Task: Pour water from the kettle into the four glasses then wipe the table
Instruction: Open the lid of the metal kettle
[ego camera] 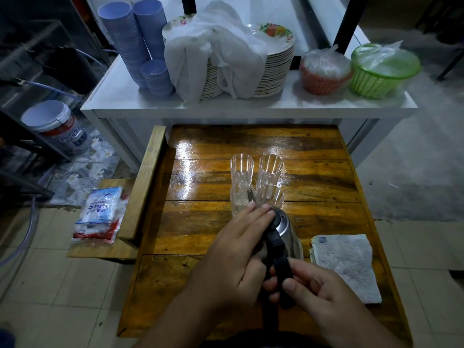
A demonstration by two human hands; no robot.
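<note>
Glasses (256, 182) ahead, cloth (345, 267) rightward.

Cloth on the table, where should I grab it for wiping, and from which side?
Probably the near edge of the cloth, from above on the right: it lies flat and folded, and the kettle crowds its left side.

Four glasses (256, 182) stand clustered at the middle of your tabletop (200, 234), two behind two. The kettle (283, 229) is just in front of them, toward the near edge. A folded cloth (346, 264) lies to the kettle's right, by the right edge. Beyond the far edge, a higher tabletop (251, 106) carries stacked cups (133, 38) at its left, a plate stack (276, 71) in the middle, and two baskets (324, 74) at its right.
</note>
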